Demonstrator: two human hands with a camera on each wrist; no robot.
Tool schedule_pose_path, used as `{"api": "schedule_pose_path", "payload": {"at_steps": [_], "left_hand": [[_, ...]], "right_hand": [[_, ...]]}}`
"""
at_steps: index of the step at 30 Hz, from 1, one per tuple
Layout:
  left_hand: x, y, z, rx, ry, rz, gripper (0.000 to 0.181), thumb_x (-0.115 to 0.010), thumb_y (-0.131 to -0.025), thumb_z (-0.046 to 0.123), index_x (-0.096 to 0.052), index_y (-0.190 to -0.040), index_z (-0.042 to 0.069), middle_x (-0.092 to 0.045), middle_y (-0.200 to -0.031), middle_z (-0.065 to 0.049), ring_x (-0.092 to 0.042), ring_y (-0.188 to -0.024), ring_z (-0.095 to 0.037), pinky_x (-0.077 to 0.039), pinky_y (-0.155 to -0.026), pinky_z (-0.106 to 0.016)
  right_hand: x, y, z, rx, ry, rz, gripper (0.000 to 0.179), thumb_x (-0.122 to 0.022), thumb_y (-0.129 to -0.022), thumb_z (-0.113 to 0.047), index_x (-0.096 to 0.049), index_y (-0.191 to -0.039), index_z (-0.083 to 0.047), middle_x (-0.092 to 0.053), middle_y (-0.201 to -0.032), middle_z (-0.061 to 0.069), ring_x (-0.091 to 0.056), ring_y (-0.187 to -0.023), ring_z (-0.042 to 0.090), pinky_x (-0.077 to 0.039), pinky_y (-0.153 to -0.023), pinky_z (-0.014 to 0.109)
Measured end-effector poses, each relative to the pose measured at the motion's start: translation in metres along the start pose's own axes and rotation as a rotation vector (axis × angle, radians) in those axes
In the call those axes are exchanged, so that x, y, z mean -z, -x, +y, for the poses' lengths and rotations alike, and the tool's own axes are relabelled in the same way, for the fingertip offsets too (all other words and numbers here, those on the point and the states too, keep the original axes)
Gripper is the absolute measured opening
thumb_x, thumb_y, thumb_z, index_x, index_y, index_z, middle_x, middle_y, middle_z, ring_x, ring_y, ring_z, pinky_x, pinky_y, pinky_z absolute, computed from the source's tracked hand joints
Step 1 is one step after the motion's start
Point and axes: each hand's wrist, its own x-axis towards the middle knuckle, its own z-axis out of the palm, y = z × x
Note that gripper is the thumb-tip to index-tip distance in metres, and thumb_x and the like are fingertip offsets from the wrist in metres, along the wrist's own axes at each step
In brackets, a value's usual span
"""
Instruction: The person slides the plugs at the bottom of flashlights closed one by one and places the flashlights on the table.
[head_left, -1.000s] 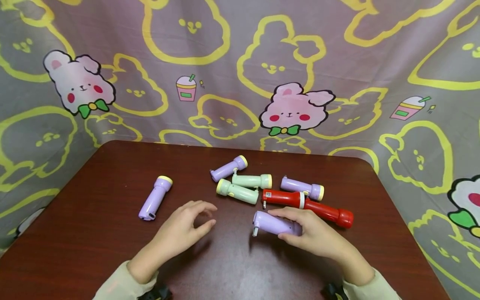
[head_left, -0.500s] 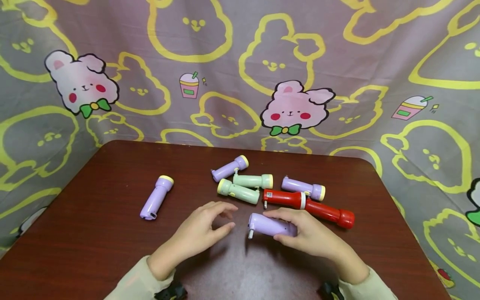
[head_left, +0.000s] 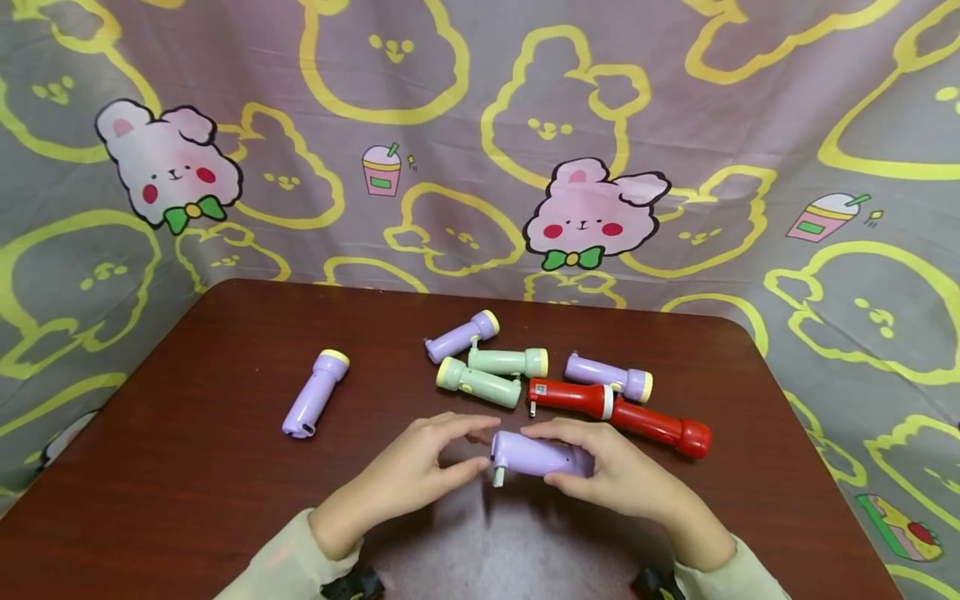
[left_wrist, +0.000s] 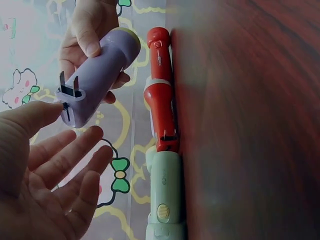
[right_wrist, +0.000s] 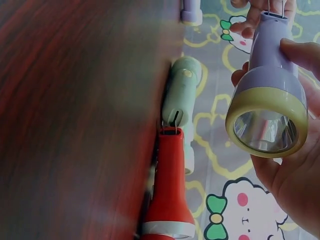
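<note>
"Purple plastic, by the look of it: where is that flashlight (head_left: 536, 457)?"

"In the right hand (head_left: 626, 471), thumb on the near side and fingers on the far side, a pinching grip that carries it clear of the surface (head_left: 187, 467)."

"And the left grip?"

"The left hand (head_left: 420, 458) is spread around the tail end, fingers parted, grasping nothing. Its thumb comes right up to the tail; I can't tell whether it touches."

"What shows at the ends?"

"2 metal prongs (left_wrist: 76, 84) stand out from the tail. At the other end, the right wrist view shows a yellow rim (right_wrist: 267, 98) around a shiny reflector."

"Anything to read nearby?"

"Just beyond lies a red flashlight with a white ring (head_left: 566, 397); the pale square label (head_left: 541, 389) near its plug is too small to read. Another red flashlight (head_left: 648, 422) lies end to end with it, bearing small white marks (left_wrist: 159, 59) I can't make out."

"And farther out?"

"2 green flashlights (head_left: 483, 386) side by side, then 3 more purple: 1 behind the green (head_left: 461, 338), 1 behind the red (head_left: 600, 373), 1 well apart at the left (head_left: 311, 396). Past the surface hangs a cloth (head_left: 450, 83) printed with rabbit faces and drink cups."
</note>
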Motion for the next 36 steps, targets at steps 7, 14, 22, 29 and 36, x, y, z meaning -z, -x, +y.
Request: {"api": "schedule_pose_path", "payload": {"at_steps": [7, 14, 22, 29, 36], "left_hand": [[-0.002, -0.003, 0.002, -0.045, 0.053, 0.002, 0.037, -0.073, -0.09, 0.017, -0.067, -0.125, 0.01, -0.074, -0.104, -0.001, -0.067, -0.092, -0.009, -0.056, -0.07, -0.025], [-0.007, -0.005, 0.005, -0.082, 0.053, 0.069, 0.035, -0.076, -0.084, 0.009, -0.069, -0.118, 0.006, -0.077, -0.096, -0.003, -0.069, -0.081, -0.006, -0.053, -0.063, -0.015], [-0.013, -0.009, 0.009, -0.113, 0.101, 0.197, 0.013, -0.071, -0.084, 0.001, -0.064, -0.092, 0.008, -0.073, -0.082, 0.0, -0.069, -0.074, -0.003, -0.055, -0.061, -0.019], [-0.012, -0.014, 0.012, -0.133, 0.075, 0.194, 0.01, -0.07, -0.084, 0.0, -0.067, -0.089, 0.008, -0.074, -0.08, -0.001, -0.069, -0.073, -0.004, -0.055, -0.063, -0.016], [-0.012, -0.015, 0.011, -0.145, 0.077, 0.206, 0.01, -0.07, -0.083, 0.0, -0.067, -0.089, 0.007, -0.074, -0.081, -0.004, -0.069, -0.072, -0.004, -0.054, -0.065, -0.013]], "right_hand": [[0.0, 0.0, 0.001, 0.045, -0.031, 0.013, 0.047, -0.075, -0.087, -0.01, -0.061, -0.131, -0.017, -0.069, -0.124, -0.001, -0.061, -0.109, 0.009, -0.046, -0.093, 0.02], [-0.001, 0.001, 0.004, 0.071, -0.05, 0.037, 0.05, -0.076, -0.085, -0.005, -0.061, -0.132, -0.013, -0.069, -0.124, 0.002, -0.062, -0.109, 0.009, -0.045, -0.094, 0.018], [-0.001, 0.0, 0.006, 0.037, -0.117, 0.088, 0.049, -0.075, -0.085, -0.003, -0.061, -0.132, -0.012, -0.068, -0.123, 0.004, -0.062, -0.102, 0.008, -0.048, -0.087, 0.02], [-0.001, 0.001, 0.006, 0.04, -0.123, 0.096, 0.049, -0.075, -0.085, -0.002, -0.061, -0.131, -0.011, -0.069, -0.122, 0.005, -0.062, -0.099, 0.008, -0.049, -0.085, 0.022], [-0.002, 0.001, 0.005, 0.038, -0.143, 0.107, 0.049, -0.075, -0.086, -0.003, -0.062, -0.131, -0.014, -0.069, -0.123, 0.003, -0.062, -0.099, 0.008, -0.049, -0.085, 0.022]]}}
